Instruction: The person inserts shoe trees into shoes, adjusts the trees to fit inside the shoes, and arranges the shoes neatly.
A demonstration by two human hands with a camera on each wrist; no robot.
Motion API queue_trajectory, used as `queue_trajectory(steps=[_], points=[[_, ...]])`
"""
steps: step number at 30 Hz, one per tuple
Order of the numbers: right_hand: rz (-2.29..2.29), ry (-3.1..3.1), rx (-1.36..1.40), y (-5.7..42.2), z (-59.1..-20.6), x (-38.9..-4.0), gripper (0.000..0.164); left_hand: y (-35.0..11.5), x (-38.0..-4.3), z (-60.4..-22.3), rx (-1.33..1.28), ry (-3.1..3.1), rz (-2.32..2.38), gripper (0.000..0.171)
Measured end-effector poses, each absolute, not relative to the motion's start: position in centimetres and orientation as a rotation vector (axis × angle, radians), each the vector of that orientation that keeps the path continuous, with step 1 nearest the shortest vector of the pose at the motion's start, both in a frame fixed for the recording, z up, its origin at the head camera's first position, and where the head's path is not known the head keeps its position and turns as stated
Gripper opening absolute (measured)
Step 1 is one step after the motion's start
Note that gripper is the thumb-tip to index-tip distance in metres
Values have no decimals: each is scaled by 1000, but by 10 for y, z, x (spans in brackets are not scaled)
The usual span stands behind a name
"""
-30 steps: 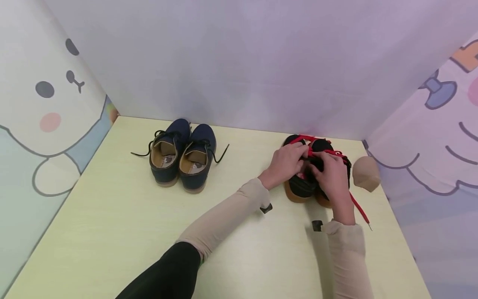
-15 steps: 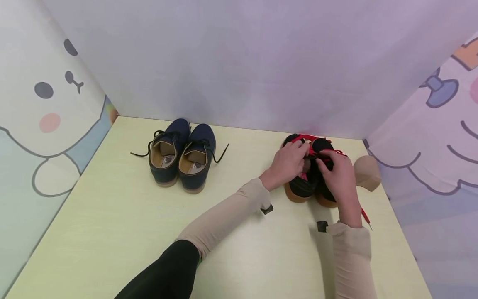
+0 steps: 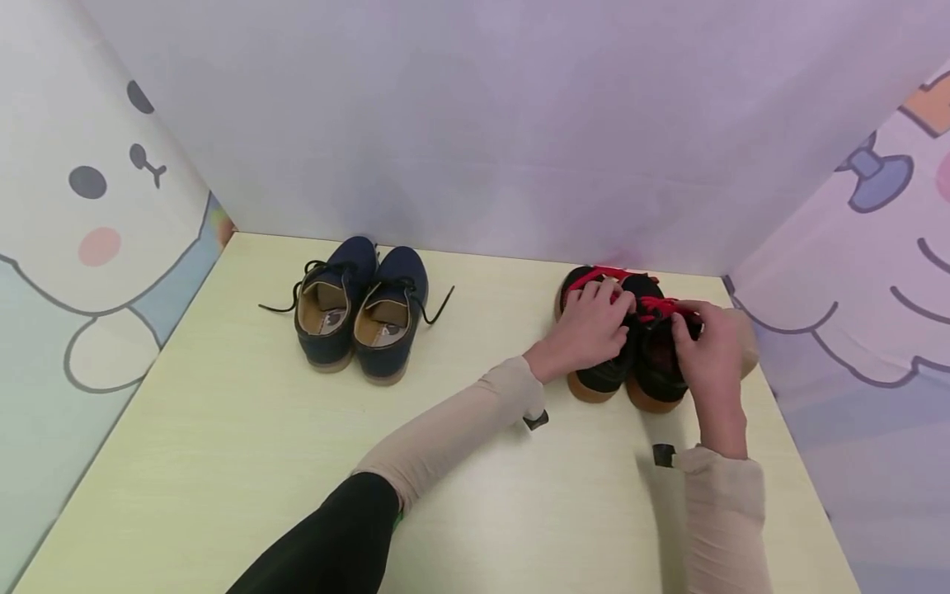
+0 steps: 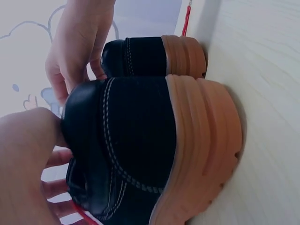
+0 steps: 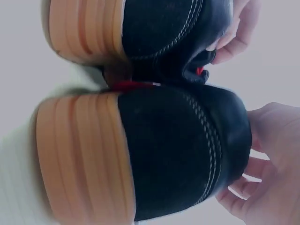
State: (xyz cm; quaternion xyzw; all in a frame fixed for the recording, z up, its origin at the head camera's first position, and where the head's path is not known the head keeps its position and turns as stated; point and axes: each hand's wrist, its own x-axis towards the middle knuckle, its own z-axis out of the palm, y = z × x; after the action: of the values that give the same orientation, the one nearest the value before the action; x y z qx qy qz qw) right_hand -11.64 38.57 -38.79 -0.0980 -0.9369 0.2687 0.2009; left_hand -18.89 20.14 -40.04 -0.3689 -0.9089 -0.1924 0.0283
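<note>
A pair of black lace-up shoes with red laces and tan soles stands at the back right, toes away from me. My left hand (image 3: 590, 326) lies over the front of the left black shoe (image 4: 140, 131), fingers across its red laces and covering part of its opening. At the right black shoe (image 5: 173, 150), my right hand (image 3: 708, 338) pinches the right side of the collar near the laces, thumb on the opening side. Red laces (image 3: 656, 308) bunch over this shoe's tongue. In the left wrist view, both heels rest on the table.
Two navy shoes (image 3: 317, 351) with loose black laces stand at the back left of the pale wooden table (image 3: 245, 462). A beige block-like piece (image 3: 748, 346) sits right of my right hand, partly covered. Printed cloth (image 3: 475, 132) walls the table's back and sides.
My right hand has moved right, from between the black shoes' openings to the right shoe's outer side. The left hand has shifted slightly right over its shoe, uncovering more of the right shoe's opening.
</note>
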Motion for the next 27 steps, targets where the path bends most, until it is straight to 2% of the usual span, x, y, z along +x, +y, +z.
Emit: queue_trajectory(steps=[3,9,21,27], points=[[670,-2575,-298,391,-388,-115,28,207,-187,-398,-1186,-2790,-561,23],[746,-2597,-450,405,-387,-109,34,218,-186,-394,-1242,-2774,-486,24],[678,-2594,-455,432,-398,-105,29,237,-187,-391,-1270,-2863,-328,49],[625,-2689,-542,440,-403,-100,40,247,-187,-390,-1267,-2901,-199,50]])
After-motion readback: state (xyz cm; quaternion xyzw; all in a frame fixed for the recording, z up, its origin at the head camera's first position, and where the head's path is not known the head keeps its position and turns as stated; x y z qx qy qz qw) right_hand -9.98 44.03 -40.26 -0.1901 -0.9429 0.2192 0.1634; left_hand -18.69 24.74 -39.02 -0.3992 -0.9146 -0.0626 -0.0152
